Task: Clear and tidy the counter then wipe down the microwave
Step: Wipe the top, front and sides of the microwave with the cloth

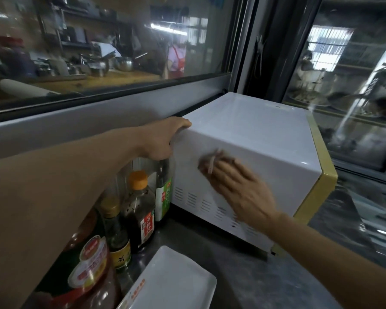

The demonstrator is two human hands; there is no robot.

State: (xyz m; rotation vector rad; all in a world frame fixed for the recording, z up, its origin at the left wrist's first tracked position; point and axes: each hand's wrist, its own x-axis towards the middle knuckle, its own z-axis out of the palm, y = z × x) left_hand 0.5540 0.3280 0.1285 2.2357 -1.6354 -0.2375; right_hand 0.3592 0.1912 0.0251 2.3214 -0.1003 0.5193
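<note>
Head view: left hand (165, 139) grips the stiff, heavy white metal microwave (250, 157) at its rear corner; right hand (239, 188), fingers flat, presses a soft grey cloth (210, 162) on its side.

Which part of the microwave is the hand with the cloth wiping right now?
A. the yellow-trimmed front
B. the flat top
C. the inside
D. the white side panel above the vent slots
D: the right hand presses a cloth flat against the white side panel of the microwave, just above the vent slots, while the left hand grips the rear top corner.
</note>
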